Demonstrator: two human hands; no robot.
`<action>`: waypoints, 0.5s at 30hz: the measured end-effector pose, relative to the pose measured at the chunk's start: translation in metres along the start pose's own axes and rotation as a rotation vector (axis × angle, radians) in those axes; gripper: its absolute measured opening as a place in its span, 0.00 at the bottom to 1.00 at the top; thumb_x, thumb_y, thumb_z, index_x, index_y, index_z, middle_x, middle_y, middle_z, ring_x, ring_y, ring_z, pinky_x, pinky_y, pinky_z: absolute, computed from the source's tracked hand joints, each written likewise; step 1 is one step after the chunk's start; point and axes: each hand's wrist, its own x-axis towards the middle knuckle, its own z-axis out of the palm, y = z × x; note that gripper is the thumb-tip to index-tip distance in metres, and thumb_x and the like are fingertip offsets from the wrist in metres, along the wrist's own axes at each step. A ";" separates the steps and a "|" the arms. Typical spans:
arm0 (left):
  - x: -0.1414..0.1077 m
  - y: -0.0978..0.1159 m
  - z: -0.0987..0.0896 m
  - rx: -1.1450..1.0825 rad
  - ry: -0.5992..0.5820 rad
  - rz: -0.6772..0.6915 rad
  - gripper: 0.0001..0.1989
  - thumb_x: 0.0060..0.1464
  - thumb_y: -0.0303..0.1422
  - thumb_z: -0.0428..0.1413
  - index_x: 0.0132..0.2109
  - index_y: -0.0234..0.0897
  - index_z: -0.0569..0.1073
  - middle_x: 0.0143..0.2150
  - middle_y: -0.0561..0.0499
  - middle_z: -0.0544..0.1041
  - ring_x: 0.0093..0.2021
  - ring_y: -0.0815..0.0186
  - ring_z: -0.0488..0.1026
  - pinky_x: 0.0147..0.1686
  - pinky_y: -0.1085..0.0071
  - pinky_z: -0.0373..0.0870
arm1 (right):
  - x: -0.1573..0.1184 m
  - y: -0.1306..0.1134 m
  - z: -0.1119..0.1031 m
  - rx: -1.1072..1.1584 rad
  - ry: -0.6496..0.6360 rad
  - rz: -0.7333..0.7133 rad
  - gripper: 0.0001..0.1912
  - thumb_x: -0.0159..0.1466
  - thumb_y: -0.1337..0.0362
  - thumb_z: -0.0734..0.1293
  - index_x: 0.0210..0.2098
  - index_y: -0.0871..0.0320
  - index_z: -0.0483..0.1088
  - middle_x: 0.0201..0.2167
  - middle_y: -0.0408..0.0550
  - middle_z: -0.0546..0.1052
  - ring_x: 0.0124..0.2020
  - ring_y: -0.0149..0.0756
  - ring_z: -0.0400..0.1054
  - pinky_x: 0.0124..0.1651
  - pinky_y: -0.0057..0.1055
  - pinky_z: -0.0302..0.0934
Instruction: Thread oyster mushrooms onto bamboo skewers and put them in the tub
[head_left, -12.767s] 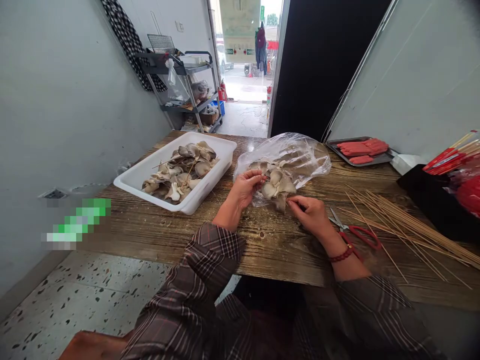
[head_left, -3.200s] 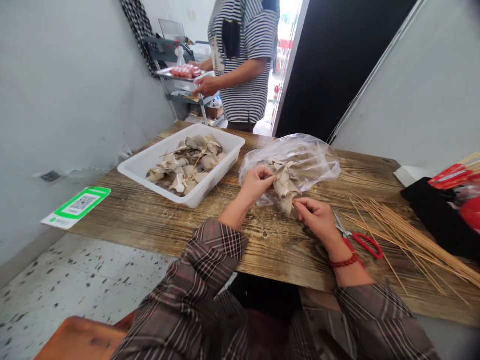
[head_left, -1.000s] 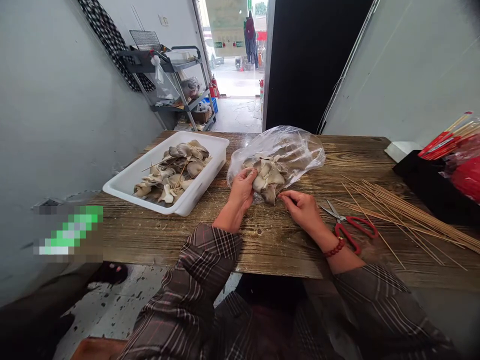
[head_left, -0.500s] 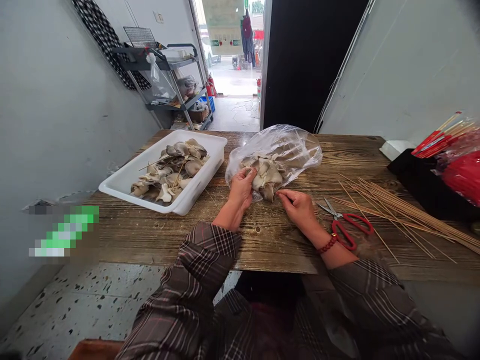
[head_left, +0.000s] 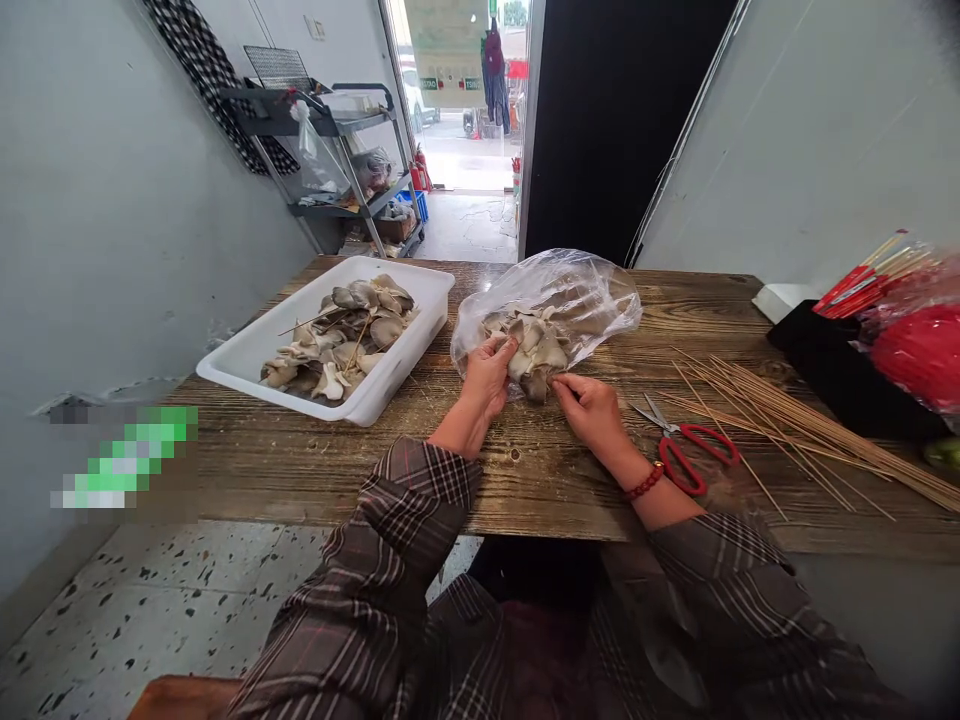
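Grey-white oyster mushrooms (head_left: 534, 384) lie bunched at the mouth of a clear plastic bag (head_left: 592, 285) on the wooden table. My left hand (head_left: 487, 378) grips the bunch from the left, its thumb pressed on top. At the bunch's lower right edge, my right hand (head_left: 590, 408) is closed in a pinch; whatever is between those fingertips is too small to make out. Red-handled scissors (head_left: 686, 445) lie with blades apart just right of that hand. Farther right, thin wooden skewers (head_left: 795, 420) are spread in a loose pile.
A white plastic tub (head_left: 397, 375) with more mushrooms and a few skewers stands on the left. At the right edge sits a black box (head_left: 832, 370) with red-wrapped sticks and a red bag. Behind the table are a grey cart (head_left: 352, 170) and a bright doorway.
Both hands stay at the mushroom bunch, the right one shifting very slightly left. The view has turned slightly.
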 end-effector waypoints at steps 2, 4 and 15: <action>0.001 0.000 -0.001 -0.009 0.006 -0.017 0.15 0.36 0.35 0.69 0.31 0.35 0.73 0.25 0.55 0.75 0.25 0.72 0.69 0.27 0.76 0.65 | 0.000 0.000 -0.001 0.006 -0.009 0.015 0.15 0.66 0.60 0.61 0.37 0.57 0.79 0.32 0.50 0.82 0.34 0.41 0.76 0.39 0.32 0.65; 0.002 0.001 -0.002 -0.013 0.011 -0.024 0.15 0.36 0.34 0.68 0.31 0.35 0.72 0.25 0.55 0.75 0.25 0.72 0.69 0.27 0.76 0.65 | 0.000 0.000 -0.002 -0.004 -0.021 0.021 0.16 0.66 0.59 0.61 0.38 0.57 0.79 0.29 0.49 0.81 0.31 0.40 0.75 0.38 0.32 0.65; 0.008 0.010 -0.010 -0.137 0.081 -0.034 0.10 0.40 0.29 0.65 0.30 0.35 0.71 0.22 0.57 0.72 0.22 0.73 0.66 0.22 0.77 0.59 | -0.004 0.018 -0.006 -0.068 -0.036 -0.009 0.16 0.66 0.58 0.62 0.42 0.57 0.78 0.36 0.52 0.83 0.36 0.44 0.77 0.42 0.38 0.68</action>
